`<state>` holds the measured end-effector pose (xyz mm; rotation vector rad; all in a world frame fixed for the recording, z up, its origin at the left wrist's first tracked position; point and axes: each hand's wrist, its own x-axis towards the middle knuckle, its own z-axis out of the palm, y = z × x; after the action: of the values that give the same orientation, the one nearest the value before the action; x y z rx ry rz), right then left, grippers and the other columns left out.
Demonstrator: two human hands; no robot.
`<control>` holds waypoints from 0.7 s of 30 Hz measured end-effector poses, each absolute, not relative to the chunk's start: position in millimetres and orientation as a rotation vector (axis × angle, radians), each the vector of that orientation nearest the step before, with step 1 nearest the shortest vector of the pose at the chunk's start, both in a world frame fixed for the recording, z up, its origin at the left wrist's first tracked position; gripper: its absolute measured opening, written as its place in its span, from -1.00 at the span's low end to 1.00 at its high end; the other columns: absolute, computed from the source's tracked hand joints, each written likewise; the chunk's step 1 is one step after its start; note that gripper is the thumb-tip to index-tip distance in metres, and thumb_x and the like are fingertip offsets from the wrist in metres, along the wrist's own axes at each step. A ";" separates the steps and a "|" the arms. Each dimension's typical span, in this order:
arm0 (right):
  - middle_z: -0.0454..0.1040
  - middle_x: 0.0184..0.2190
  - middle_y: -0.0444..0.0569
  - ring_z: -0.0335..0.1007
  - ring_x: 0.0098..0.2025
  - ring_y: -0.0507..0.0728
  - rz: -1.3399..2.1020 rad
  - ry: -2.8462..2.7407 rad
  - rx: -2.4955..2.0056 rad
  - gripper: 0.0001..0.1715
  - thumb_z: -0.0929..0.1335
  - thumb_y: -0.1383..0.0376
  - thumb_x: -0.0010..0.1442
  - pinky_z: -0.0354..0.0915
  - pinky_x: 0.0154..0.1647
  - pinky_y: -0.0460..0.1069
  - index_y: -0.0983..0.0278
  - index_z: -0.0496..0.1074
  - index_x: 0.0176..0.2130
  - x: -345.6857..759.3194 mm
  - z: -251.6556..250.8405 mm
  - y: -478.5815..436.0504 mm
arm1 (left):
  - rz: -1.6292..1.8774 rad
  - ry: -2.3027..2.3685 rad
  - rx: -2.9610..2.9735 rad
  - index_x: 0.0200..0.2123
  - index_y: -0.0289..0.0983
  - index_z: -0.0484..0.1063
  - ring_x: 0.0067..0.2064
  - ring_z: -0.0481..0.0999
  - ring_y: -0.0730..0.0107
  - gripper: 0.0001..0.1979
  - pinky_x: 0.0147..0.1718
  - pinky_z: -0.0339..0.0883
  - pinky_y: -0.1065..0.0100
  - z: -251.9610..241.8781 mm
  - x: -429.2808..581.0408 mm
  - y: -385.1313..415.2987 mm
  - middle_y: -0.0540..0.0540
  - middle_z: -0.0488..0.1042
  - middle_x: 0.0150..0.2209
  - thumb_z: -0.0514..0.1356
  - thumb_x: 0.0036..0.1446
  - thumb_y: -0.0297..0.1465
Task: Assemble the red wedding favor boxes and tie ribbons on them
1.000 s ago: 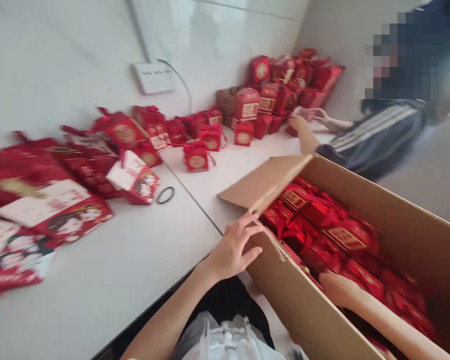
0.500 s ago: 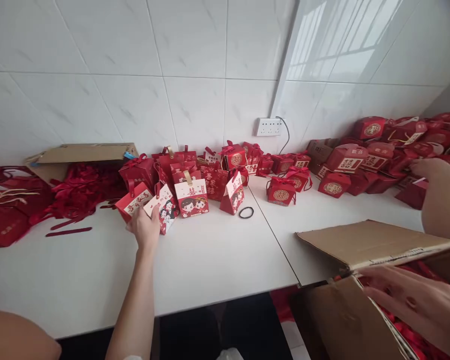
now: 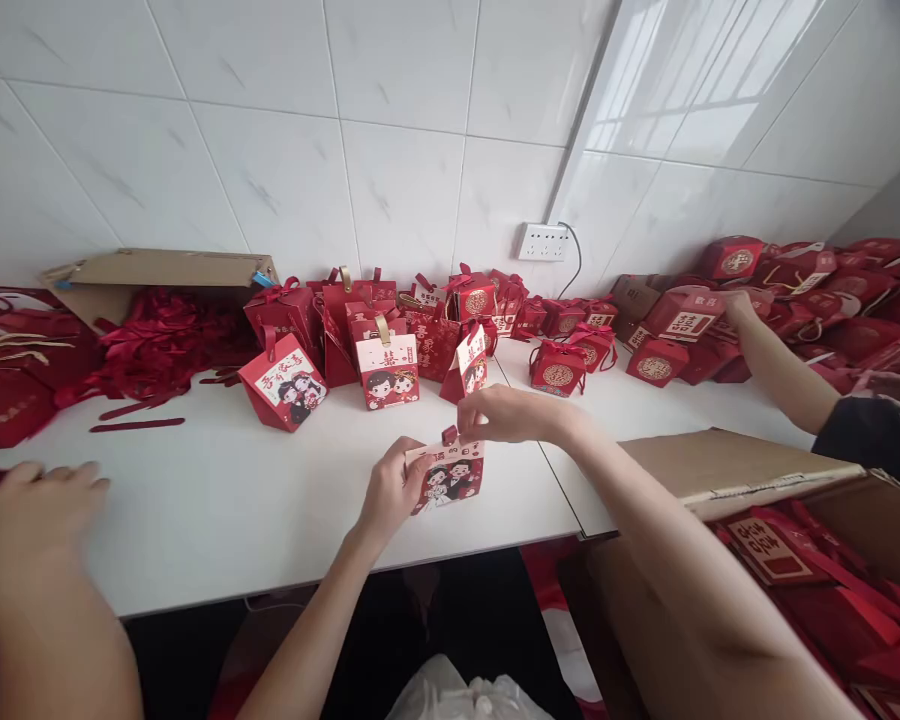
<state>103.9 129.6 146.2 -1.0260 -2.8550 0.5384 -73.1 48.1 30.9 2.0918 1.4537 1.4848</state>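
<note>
Over the front edge of the white table (image 3: 217,520) I hold a small red and white gift box (image 3: 450,477) printed with a cartoon couple. My left hand (image 3: 390,492) grips its left side from below. My right hand (image 3: 504,413) pinches its top, fingers closed on the flap. Similar cartoon boxes (image 3: 384,368) stand upright just behind on the table.
Several red gift boxes (image 3: 562,365) line the tiled wall. Red ribbons (image 3: 161,345) spill from a flat carton at left. An open cardboard box (image 3: 727,475) of red packs sits at right. One person's hand (image 3: 34,510) rests at left; another's arm (image 3: 776,365) reaches at right.
My left hand has pulled a cartoon box from the row back toward me, and my right hand has left the cardboard box and come over to pinch its top.
</note>
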 end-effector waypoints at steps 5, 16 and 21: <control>0.44 -0.15 0.10 0.46 -0.23 0.14 0.383 -2.211 -1.319 -0.77 0.26 0.26 0.24 0.34 -0.25 0.00 0.28 0.38 -0.12 110.7 109.8 99.4 | 1.710 1.596 2.116 0.09 -0.26 0.22 0.01 0.40 0.23 -0.63 -0.08 0.36 0.22 -2.5 -39.9 43.7 -0.25 0.34 -0.05 0.01 0.20 -0.47; 0.34 -0.32 -0.04 0.35 -0.28 0.07 0.609 -2.017 -1.059 -0.78 0.18 0.40 0.23 0.32 -0.25 -0.03 0.25 0.37 -0.20 131.2 59.0 69.9 | 1.926 1.392 2.224 -0.04 -0.26 0.26 0.01 0.35 0.17 -0.68 -0.08 0.37 0.14 32.1 -24.4 35.2 -0.23 0.31 -0.08 0.14 0.11 -0.45; 0.35 -0.31 -0.04 0.35 -0.24 0.10 0.525 -2.011 -0.993 -0.86 0.23 0.37 0.20 0.33 -0.22 0.00 0.23 0.34 -0.22 123.5 57.1 73.2 | 1.367 1.174 2.285 -0.17 -0.25 0.40 -0.12 0.45 0.32 -0.81 -0.12 0.40 0.23 65.3 -46.2 86.3 -0.11 0.45 -0.16 0.09 0.20 -0.30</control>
<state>123.5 73.2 57.1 -0.9933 -2.0112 0.5251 -46.2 86.3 65.3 2.2848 1.1737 1.3672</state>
